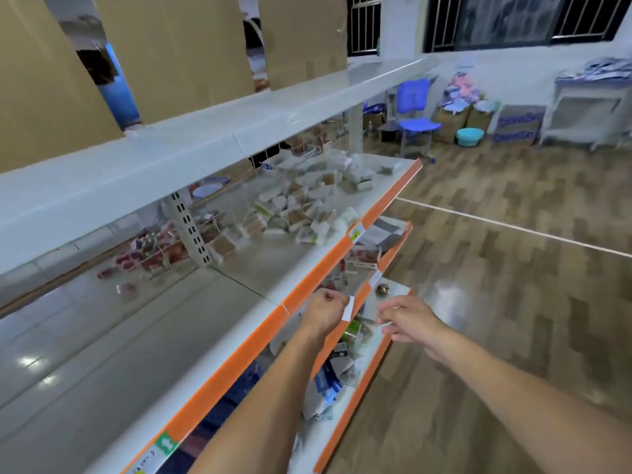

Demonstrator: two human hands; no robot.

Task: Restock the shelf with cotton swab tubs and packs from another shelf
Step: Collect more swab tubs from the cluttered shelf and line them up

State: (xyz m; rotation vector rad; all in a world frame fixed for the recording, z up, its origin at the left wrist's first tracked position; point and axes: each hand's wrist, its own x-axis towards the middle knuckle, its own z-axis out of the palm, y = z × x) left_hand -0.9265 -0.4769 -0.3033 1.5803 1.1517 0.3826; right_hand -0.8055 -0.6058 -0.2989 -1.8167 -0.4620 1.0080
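Left hand: the left hand (323,311) is curled into a fist, knuckles up, pinching a small white tag (348,311) that sticks out on its right side; it hovers just in front of the orange rail (318,275) of the middle shelf.
Right hand: the right hand (412,319) sits just right of the left one, fingers bent, pinching a thin white strip (385,323) at the fingertips; what the strip is cannot be told.
Landmark: the orange rail runs diagonally from the lower left to the upper right along the front edge of the middle shelf (136,336).
Swab tubs and packs: a loose heap of tubs and packs (301,206) lies on the middle shelf behind the far end of the rail, well apart from both hands; detail is blurred.
Red packs: a cluster of red packs (147,254) lies far behind the rail, at the back of the shelf, left of the white upright post (189,230).
Near stretch: behind the rail beside the left hand, the shelf top is bare and glossy.
Price labels: a yellow label (356,231) is on the rail near the heap; a green label (166,443) is at its near end.
Lower shelf: below the rail, a lower shelf (345,405) holds mixed blurred goods under both hands.
Top shelf: a white top shelf (171,155) spans above the rail.
Room: beyond the rail's far end stand a blue chair (415,111) and a teal basin (470,136) on the wood floor (513,302).
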